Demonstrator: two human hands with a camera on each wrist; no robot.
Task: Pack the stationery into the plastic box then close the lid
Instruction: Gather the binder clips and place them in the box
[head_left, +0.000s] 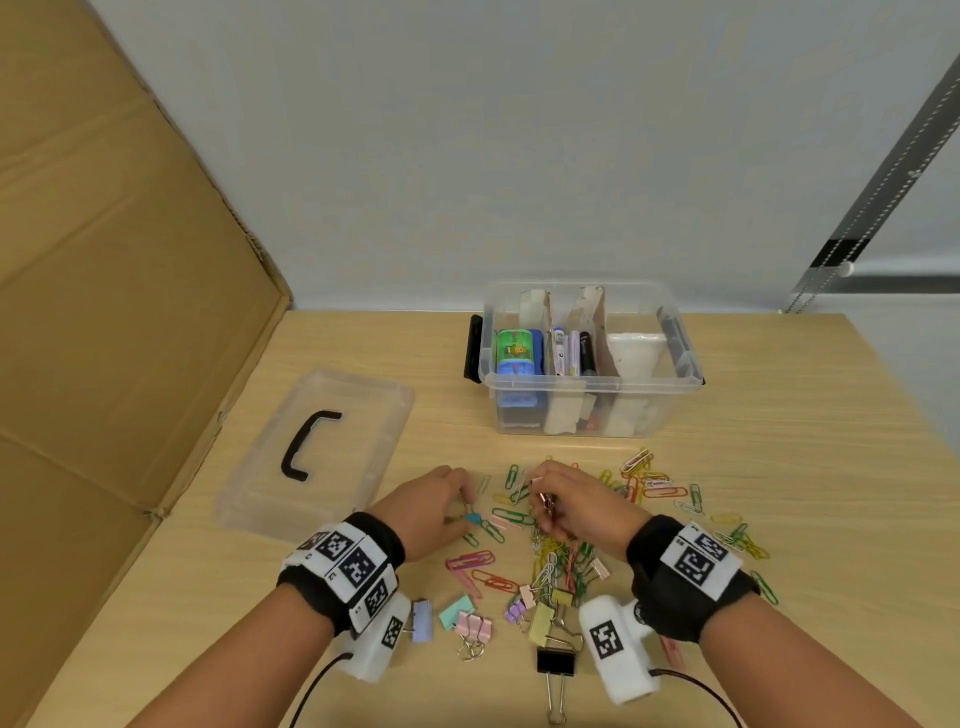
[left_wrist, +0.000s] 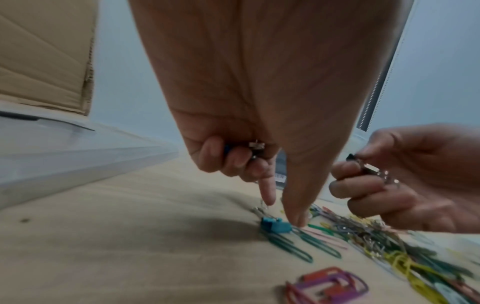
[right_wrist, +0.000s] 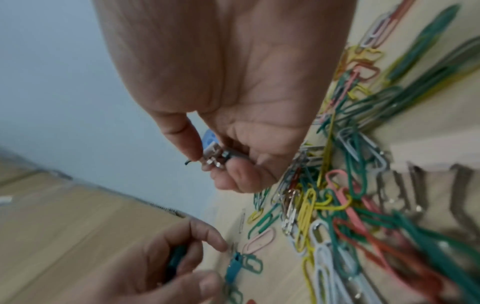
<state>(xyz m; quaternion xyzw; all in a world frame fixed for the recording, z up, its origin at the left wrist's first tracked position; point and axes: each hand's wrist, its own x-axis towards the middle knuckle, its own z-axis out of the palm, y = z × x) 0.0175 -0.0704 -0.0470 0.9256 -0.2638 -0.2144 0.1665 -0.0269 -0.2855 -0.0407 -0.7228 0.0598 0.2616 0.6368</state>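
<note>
Gathering small binder clips. Left hand (left_wrist: 249, 127) grip: curled fingers hold clips already, index and thumb reach for the teal binder clip (left_wrist: 275, 226) on the table (head_left: 779, 415). Right hand (right_wrist: 233, 102) grip pinches what looks like a black clip. Lift by the body, clear of the paper clips (head_left: 550, 551). Plastic box (head_left: 592, 387) open: stamps left, pens middle, something white right. Lid (head_left: 317, 452) lies beside it.

Cardboard sheet (head_left: 104, 312) beside wooden table (head_left: 779, 467).
</note>
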